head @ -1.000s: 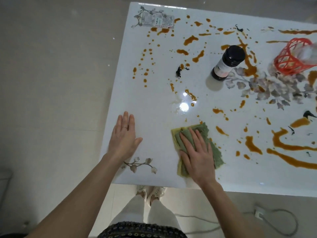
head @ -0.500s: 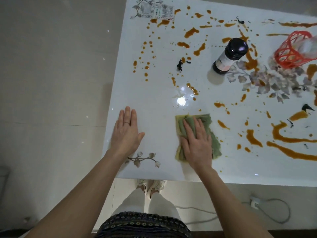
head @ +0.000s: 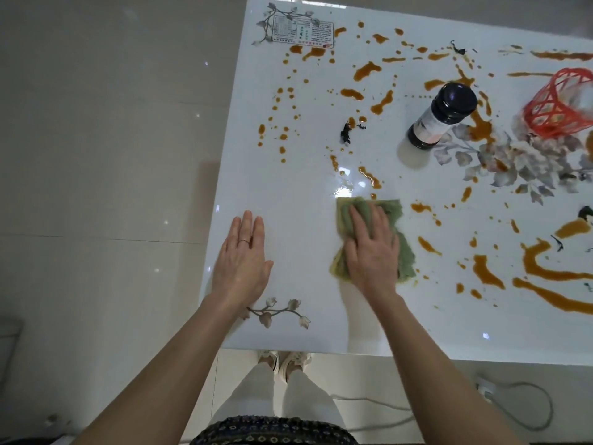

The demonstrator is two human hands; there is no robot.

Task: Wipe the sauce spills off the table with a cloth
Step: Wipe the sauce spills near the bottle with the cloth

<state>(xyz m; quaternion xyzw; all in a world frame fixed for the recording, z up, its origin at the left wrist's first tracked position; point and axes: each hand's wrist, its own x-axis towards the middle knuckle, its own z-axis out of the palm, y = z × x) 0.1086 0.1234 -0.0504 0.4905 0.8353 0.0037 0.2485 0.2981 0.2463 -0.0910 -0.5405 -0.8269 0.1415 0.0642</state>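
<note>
Right hand (head: 372, 252) presses flat, fingers extended, on the soft green folded cloth (head: 401, 248) near the front edge of the glossy white table (head: 308, 194); left hand (head: 242, 260) rests flat, holding nothing. Cloth appears light and limp, likely bunching; apply palm pressure centrally toward the orange-brown sauce spills (head: 372, 176).
</note>
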